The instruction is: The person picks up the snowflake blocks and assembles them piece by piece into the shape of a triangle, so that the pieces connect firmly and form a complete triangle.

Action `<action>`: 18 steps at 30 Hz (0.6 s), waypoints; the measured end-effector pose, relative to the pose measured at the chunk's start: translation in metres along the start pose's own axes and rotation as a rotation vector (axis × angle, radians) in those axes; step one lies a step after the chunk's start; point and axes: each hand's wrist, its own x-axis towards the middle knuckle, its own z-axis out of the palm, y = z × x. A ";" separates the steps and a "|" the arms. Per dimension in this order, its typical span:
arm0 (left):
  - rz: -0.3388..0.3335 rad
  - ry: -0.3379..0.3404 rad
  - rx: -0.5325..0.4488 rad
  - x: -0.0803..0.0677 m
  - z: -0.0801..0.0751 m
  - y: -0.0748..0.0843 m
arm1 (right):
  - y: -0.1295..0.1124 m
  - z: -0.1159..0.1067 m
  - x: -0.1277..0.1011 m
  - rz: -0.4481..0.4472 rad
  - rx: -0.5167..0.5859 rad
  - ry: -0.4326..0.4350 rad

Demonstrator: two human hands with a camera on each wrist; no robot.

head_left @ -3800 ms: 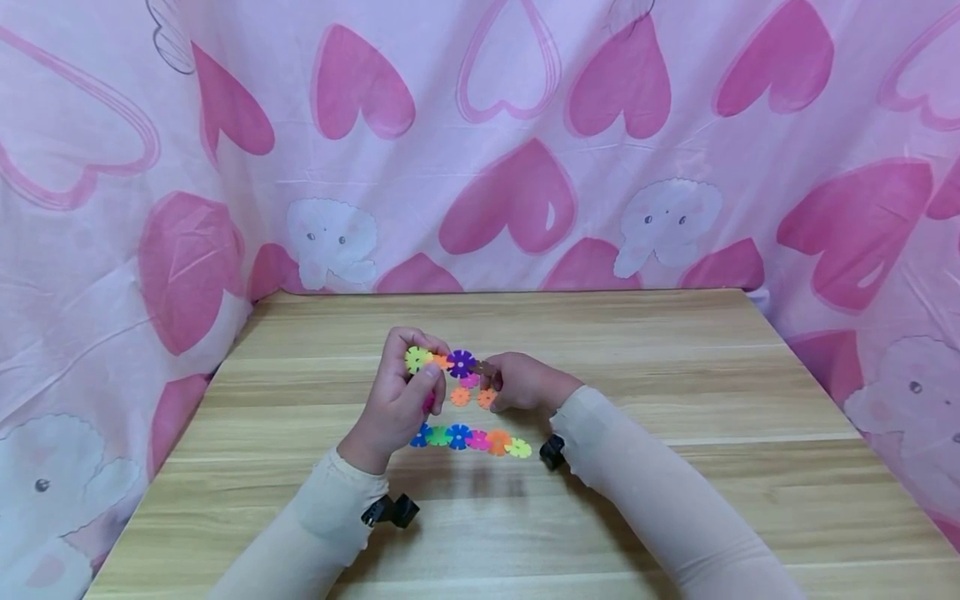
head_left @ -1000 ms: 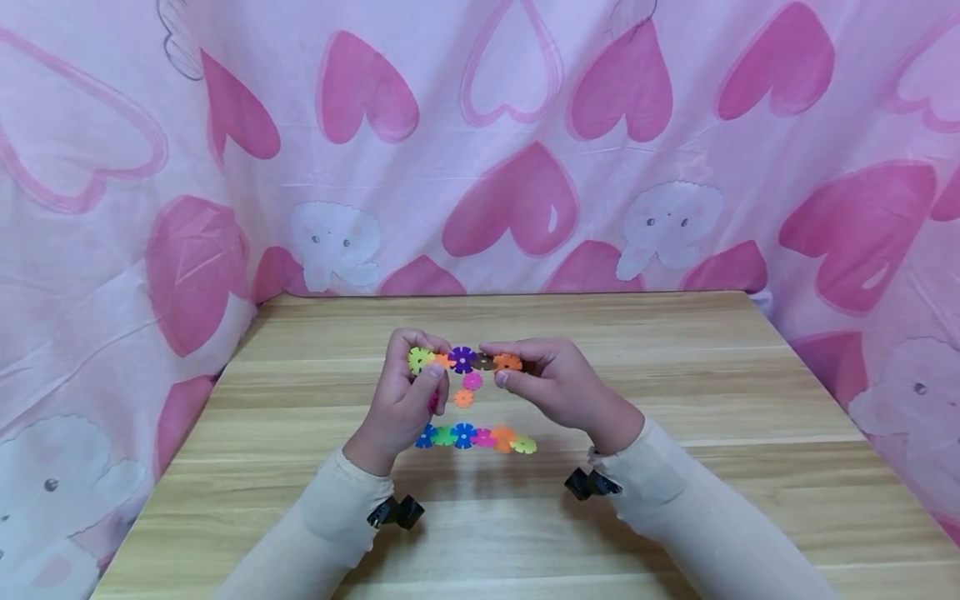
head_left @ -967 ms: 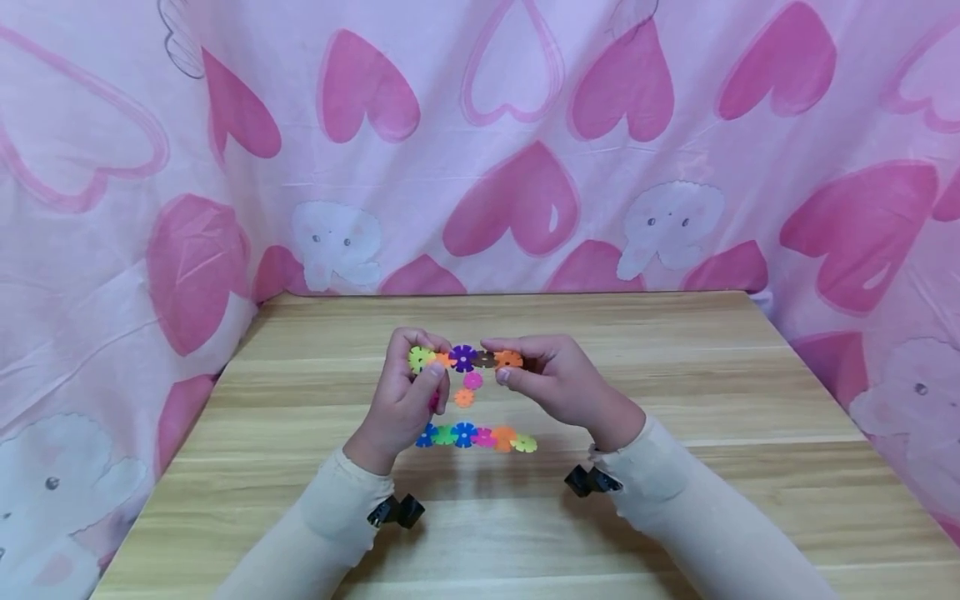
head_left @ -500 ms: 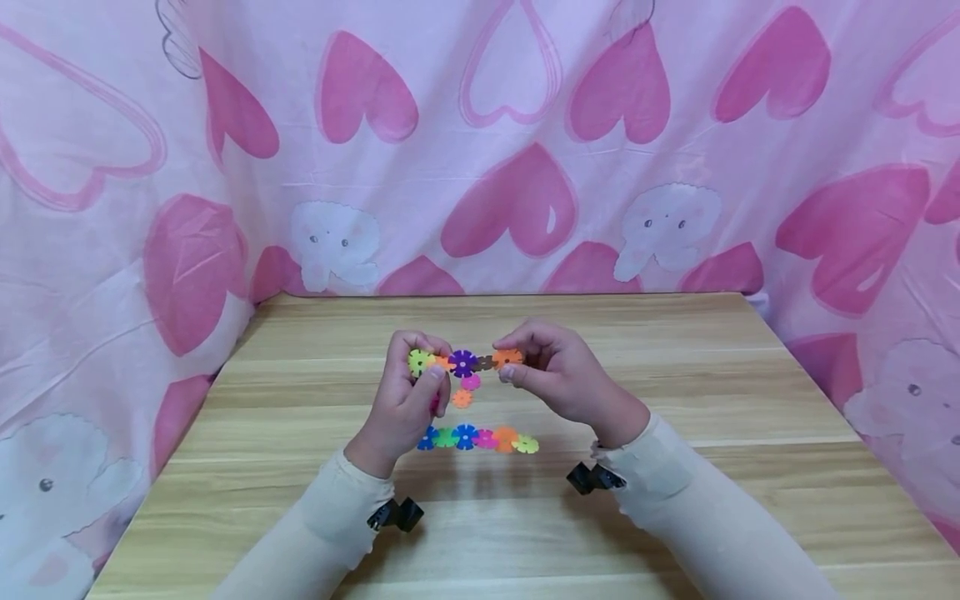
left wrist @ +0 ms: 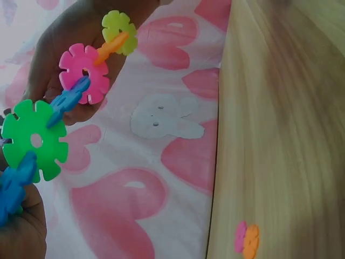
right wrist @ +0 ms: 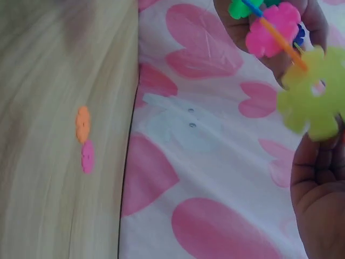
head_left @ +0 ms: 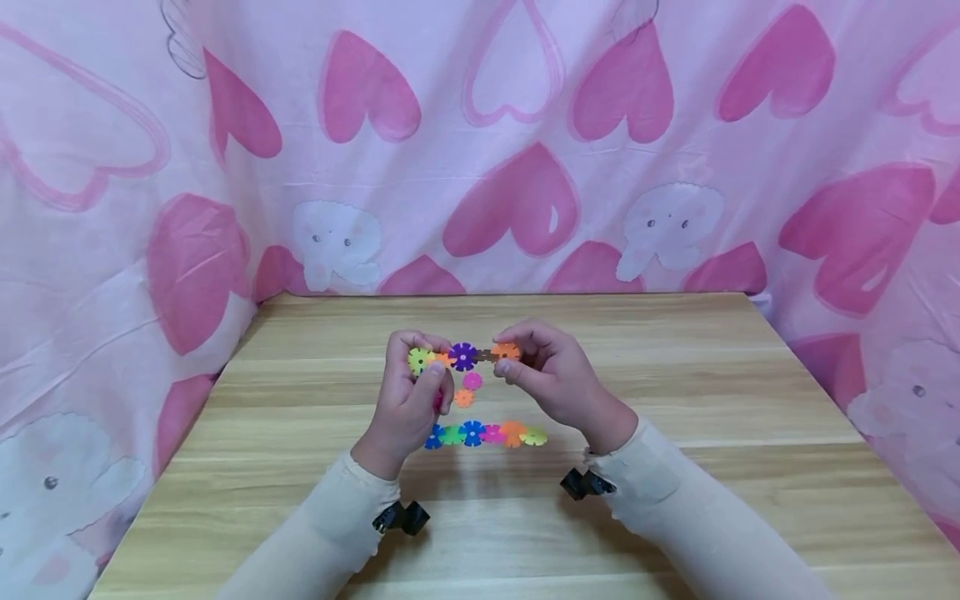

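My left hand (head_left: 426, 373) grips the left end of a chain of flat snowflake discs (head_left: 462, 357) held above the wooden table (head_left: 675, 375); its top row reads yellow-green, orange, purple, brown, orange. My right hand (head_left: 516, 360) pinches the orange end disc (head_left: 506, 351). A lower row of discs (head_left: 483, 434) floats over its own shadow, and my left hand hides where it joins. The left wrist view shows this row close up, with a green disc (left wrist: 35, 141) and a pink disc (left wrist: 83, 73). A big yellow-green disc (right wrist: 312, 97) fills the right wrist view.
A loose pink disc (head_left: 472, 381) and a loose orange disc (head_left: 463, 398) lie on the table between the two rows. A pink heart-print cloth (head_left: 525, 192) closes off the back and both sides. Small black cameras (head_left: 401, 517) hang under my wrists.
My right hand lifted an orange disc off the table and brought it to the right end of the top row. In the last second, hands and chain shifted slightly up and right.
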 end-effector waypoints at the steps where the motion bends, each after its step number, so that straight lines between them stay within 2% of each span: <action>1: -0.005 0.006 0.000 0.001 -0.001 0.000 | 0.000 -0.001 0.000 -0.003 -0.008 0.001; 7: -0.026 0.048 -0.026 0.003 -0.005 0.000 | 0.009 -0.014 0.005 0.035 -0.034 -0.013; 12: -0.002 0.035 -0.053 0.004 -0.006 0.000 | 0.034 -0.025 0.019 0.224 -0.065 0.007; 14: 0.014 0.027 -0.067 0.004 -0.006 -0.001 | 0.049 -0.025 0.026 0.328 -0.091 -0.022; 18: 0.037 0.017 -0.087 0.003 -0.005 -0.001 | 0.076 -0.020 0.039 0.445 -0.134 -0.106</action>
